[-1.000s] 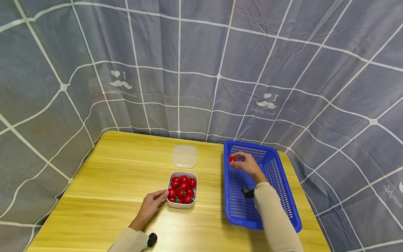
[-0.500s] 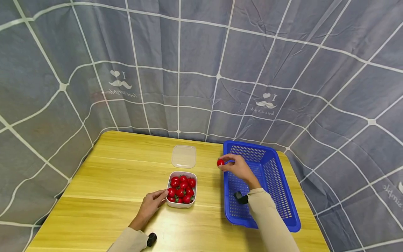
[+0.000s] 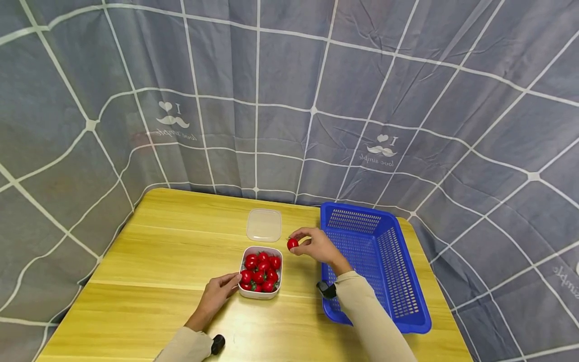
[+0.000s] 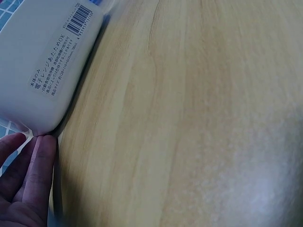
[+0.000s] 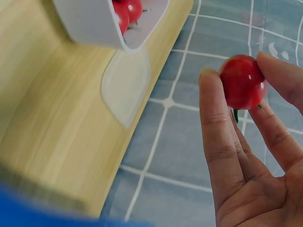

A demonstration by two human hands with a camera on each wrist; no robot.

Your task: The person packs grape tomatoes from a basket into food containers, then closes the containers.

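My right hand (image 3: pixel 318 246) pinches a red cherry tomato (image 5: pixel 242 82) between thumb and fingertips, raised just right of a small white container (image 3: pixel 262 295). In the right wrist view its green stem hangs underneath. Several more tomatoes (image 3: pixel 259 277) fill the container. My left hand (image 3: pixel 218 296) is at the container's left side, thumb and fingertips gripping its near-left edge. Up close in the left wrist view, the fingertips (image 4: pixel 46 146) meet the corner beside a printed label (image 4: pixel 60 53). How far the thumb reaches over the rim is hard to tell.
A blue perforated plastic basket (image 3: pixel 398 329) stands at the right of the wooden table (image 3: pixel 149 251), partly under my right forearm. Behind the container lies a translucent lid (image 3: pixel 264 225). A grey checked curtain (image 3: pixel 226 125) hangs along the table's back and sides.
My right hand has moved left with the cherry tomato, from over the blue basket to beside the white container. My left hand and the container stay put.
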